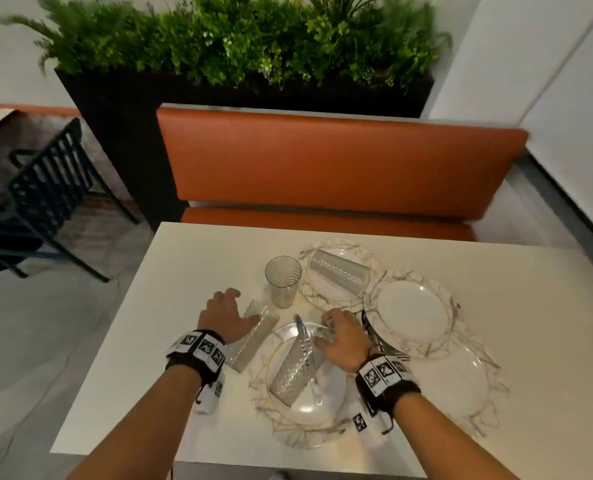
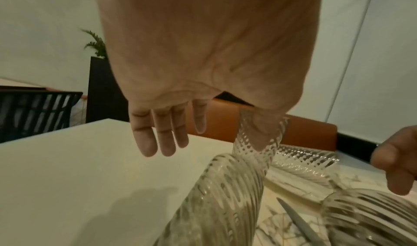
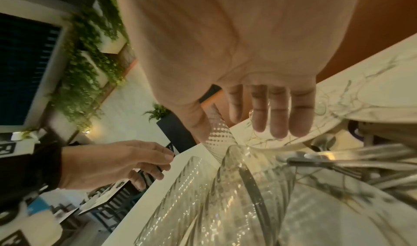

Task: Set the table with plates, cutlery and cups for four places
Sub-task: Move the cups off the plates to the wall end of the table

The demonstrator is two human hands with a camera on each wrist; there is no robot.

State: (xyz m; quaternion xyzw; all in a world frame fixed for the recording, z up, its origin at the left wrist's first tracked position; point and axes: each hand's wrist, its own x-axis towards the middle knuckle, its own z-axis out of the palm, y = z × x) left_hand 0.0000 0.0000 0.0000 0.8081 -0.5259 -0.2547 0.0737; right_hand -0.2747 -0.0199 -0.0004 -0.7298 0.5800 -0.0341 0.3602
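Several white plates on gold-veined marble chargers crowd the table's middle: a near plate (image 1: 310, 408), a far plate (image 1: 322, 289), a right plate (image 1: 412, 313) and a front-right plate (image 1: 456, 381). One patterned glass (image 1: 295, 372) lies on the near plate beside a knife (image 1: 302, 329). Another glass (image 1: 338, 273) lies on the far plate. A third glass (image 1: 253, 337) lies on the table, and a ribbed glass (image 1: 283, 282) stands upright. My left hand (image 1: 231, 308) hovers with fingers (image 2: 158, 134) spread next to the table glass (image 2: 221, 196). My right hand (image 1: 336, 327) hangs with relaxed fingers (image 3: 270, 111) over the near plate's far rim.
Forks (image 1: 393, 353) lie between the near and right plates, partly under my right wrist. An orange bench (image 1: 340, 168) runs along the table's far side, with a dark planter (image 1: 121, 109) behind it. A dark slatted chair (image 1: 45, 199) stands at the left.
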